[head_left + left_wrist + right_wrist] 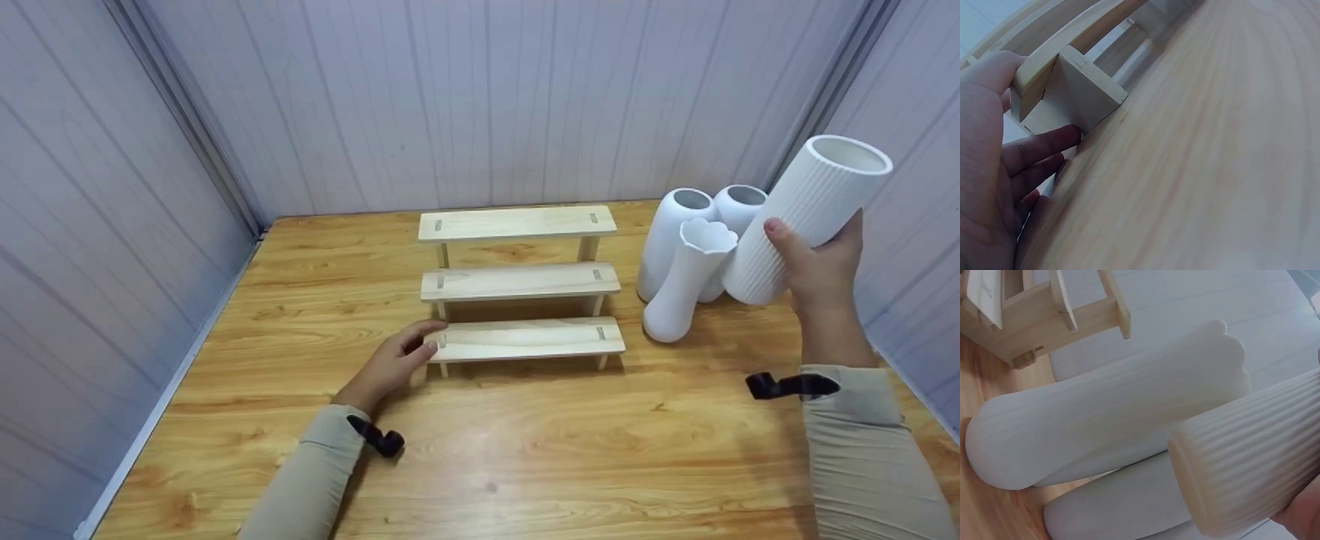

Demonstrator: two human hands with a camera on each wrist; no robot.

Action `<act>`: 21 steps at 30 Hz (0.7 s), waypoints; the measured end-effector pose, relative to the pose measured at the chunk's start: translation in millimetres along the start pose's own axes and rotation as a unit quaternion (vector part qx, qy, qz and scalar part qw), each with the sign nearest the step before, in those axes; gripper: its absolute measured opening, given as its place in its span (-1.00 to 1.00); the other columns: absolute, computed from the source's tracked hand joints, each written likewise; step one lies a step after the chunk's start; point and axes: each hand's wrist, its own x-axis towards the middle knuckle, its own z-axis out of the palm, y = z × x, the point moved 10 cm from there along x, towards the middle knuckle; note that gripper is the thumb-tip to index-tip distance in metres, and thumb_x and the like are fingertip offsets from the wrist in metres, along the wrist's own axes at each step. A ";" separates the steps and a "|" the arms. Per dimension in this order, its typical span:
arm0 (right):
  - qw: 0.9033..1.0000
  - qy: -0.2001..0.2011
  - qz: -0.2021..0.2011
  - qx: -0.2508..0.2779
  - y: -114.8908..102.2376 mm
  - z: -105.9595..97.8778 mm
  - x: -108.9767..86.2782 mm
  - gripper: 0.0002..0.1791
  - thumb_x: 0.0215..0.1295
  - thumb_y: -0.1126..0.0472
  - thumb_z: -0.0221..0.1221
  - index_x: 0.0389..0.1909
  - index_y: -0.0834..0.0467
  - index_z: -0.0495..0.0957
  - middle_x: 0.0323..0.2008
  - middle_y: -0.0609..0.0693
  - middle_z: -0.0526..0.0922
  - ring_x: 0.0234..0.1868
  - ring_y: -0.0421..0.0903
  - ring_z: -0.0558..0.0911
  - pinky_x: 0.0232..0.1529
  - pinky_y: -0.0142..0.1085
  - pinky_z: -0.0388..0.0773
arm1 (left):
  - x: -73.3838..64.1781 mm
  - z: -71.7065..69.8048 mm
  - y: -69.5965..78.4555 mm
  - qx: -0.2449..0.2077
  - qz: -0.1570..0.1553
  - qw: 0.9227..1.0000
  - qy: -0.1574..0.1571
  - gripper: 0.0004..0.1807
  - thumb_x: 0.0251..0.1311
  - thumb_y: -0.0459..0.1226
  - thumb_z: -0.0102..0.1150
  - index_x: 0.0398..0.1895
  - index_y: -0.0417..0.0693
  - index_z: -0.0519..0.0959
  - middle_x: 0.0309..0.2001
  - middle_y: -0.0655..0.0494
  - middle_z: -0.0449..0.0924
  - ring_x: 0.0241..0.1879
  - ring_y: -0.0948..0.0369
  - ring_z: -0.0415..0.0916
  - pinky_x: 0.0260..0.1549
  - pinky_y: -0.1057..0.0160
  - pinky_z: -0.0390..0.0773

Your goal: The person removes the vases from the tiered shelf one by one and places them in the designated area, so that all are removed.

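A three-step wooden display stand stands mid-table. My left hand grips the left end of its lowest step. In the left wrist view, other fingers of this hand reach below the board, beside the stand's leg panel. My right hand holds a ribbed white cylindrical vase around its side, tilted with its mouth up to the right. The vase's base is off the table in the right wrist view. Just left of it stands a white vase with a scalloped rim.
Two smooth white vases, one at the left and one at the right, stand behind the scalloped one, partly hidden. Panelled walls enclose the wooden table at the back and both sides.
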 end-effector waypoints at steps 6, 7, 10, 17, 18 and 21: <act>1.000 0.007 0.013 -0.005 19.2 -5.4 -6.1 -0.15 -0.04 0.49 0.44 0.29 0.09 0.31 0.08 0.01 0.50 0.12 -0.05 0.50 0.32 -0.14 0.33 | -1.4 -0.1 0.9 0.007 0.004 1.000 0.000 -0.59 0.50 -0.04 0.07 0.36 0.27 0.48 0.37 0.25 0.44 0.40 0.11 0.31 0.35 -0.01 0.27; 1.000 0.007 0.014 -0.010 22.2 -6.1 -7.3 -0.15 -0.04 0.49 0.44 0.30 0.09 0.31 0.09 0.01 0.49 0.12 -0.05 0.49 0.33 -0.14 0.32 | -1.7 -0.3 1.5 0.009 0.006 1.000 0.000 -0.59 0.50 -0.04 0.07 0.36 0.26 0.49 0.37 0.24 0.44 0.40 0.11 0.30 0.36 -0.01 0.27; 0.999 0.004 0.023 -0.035 32.3 -7.8 -10.8 -0.13 -0.03 0.46 0.45 0.33 0.10 0.28 0.11 -0.01 0.48 0.16 -0.05 0.47 0.37 -0.13 0.28 | -2.1 -0.1 3.1 0.005 0.011 1.000 -0.001 -0.58 0.51 -0.07 0.07 0.37 0.21 0.48 0.38 0.20 0.44 0.41 0.09 0.28 0.37 -0.02 0.25; 0.994 -0.003 0.060 -0.094 54.4 -13.5 -17.1 -0.08 0.05 0.34 0.46 0.41 0.05 0.19 0.15 -0.09 0.41 0.22 -0.08 0.42 0.42 -0.11 0.21 | -1.3 1.4 1.4 -0.006 0.006 1.000 -0.001 -0.58 0.51 -0.08 0.06 0.37 0.16 0.48 0.39 0.14 0.43 0.40 0.07 0.29 0.36 -0.06 0.25; 0.993 -0.004 0.062 -0.098 57.1 -13.8 -17.7 -0.09 0.06 0.34 0.46 0.41 0.04 0.19 0.14 -0.09 0.41 0.22 -0.08 0.42 0.42 -0.11 0.22 | -1.4 1.3 1.1 -0.009 0.006 1.000 -0.001 -0.58 0.51 -0.08 0.06 0.37 0.15 0.48 0.39 0.13 0.43 0.39 0.06 0.30 0.35 -0.07 0.26; 0.992 -0.008 0.061 -0.115 62.8 -16.0 -19.6 -0.12 0.08 0.34 0.44 0.40 0.04 0.21 0.14 -0.09 0.42 0.22 -0.07 0.42 0.41 -0.10 0.23 | -0.7 1.5 1.2 -0.009 0.006 1.000 -0.001 -0.58 0.52 -0.08 0.06 0.38 0.15 0.48 0.38 0.13 0.43 0.39 0.06 0.30 0.35 -0.08 0.26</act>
